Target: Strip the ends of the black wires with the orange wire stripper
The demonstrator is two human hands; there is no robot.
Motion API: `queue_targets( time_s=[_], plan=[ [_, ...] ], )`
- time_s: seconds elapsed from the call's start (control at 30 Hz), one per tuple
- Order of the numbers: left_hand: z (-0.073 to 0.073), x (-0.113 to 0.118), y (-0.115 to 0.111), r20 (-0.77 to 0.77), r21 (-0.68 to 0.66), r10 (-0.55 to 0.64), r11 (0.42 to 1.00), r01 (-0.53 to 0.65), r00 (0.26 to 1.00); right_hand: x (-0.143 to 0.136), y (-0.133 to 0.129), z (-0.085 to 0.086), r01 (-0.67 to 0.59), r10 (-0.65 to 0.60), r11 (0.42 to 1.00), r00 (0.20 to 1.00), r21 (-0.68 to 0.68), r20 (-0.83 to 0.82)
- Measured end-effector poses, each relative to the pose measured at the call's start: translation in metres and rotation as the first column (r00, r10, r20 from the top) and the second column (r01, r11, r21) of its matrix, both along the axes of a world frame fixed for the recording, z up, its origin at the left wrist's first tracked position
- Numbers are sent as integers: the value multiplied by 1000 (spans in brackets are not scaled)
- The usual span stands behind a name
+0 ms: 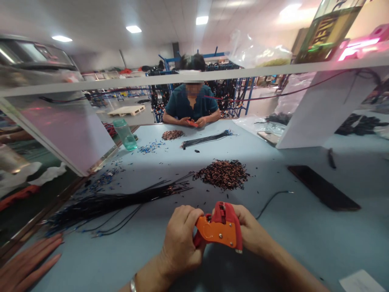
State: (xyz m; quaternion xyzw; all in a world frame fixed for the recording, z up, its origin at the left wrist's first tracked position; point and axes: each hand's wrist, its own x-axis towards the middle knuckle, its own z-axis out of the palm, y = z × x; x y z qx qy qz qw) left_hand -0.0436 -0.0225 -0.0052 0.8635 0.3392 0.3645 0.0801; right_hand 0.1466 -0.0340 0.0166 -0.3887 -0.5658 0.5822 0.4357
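Observation:
Both hands are on a pair of orange-and-red wire pliers (pixel 221 232), close above the blue-grey table. My left hand (pixel 182 235), with a bracelet on its wrist, is closed around one end. Behind the other end, my right hand (pixel 251 229) grips, its fingers mostly hidden by the pliers. Whether anything sits in the jaws is hidden. Beyond the pliers lies a heap of small black-and-copper pieces (pixel 223 174). A bundle of black wires (pixel 121 200) with blue and copper-coloured ends lies to the left. One single black wire (pixel 269 202) lies to the right.
Another person's hand (pixel 30 261) rests at the lower left. A co-worker (pixel 192 101) sits opposite, holding a red tool. A dark phone (pixel 323 187) lies right, a green bottle (pixel 125 134) stands left, and a white shelf (pixel 225 75) spans above. Small blue pieces (pixel 106 178) are scattered left.

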Motion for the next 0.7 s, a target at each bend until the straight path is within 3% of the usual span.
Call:
queue_targets(
  time_s=[0.7],
  plan=[
    [-6, -1, 1, 23, 40, -9, 999, 8, 1000, -3, 0, -4, 4, -6, 999, 999, -50, -46]
  ],
)
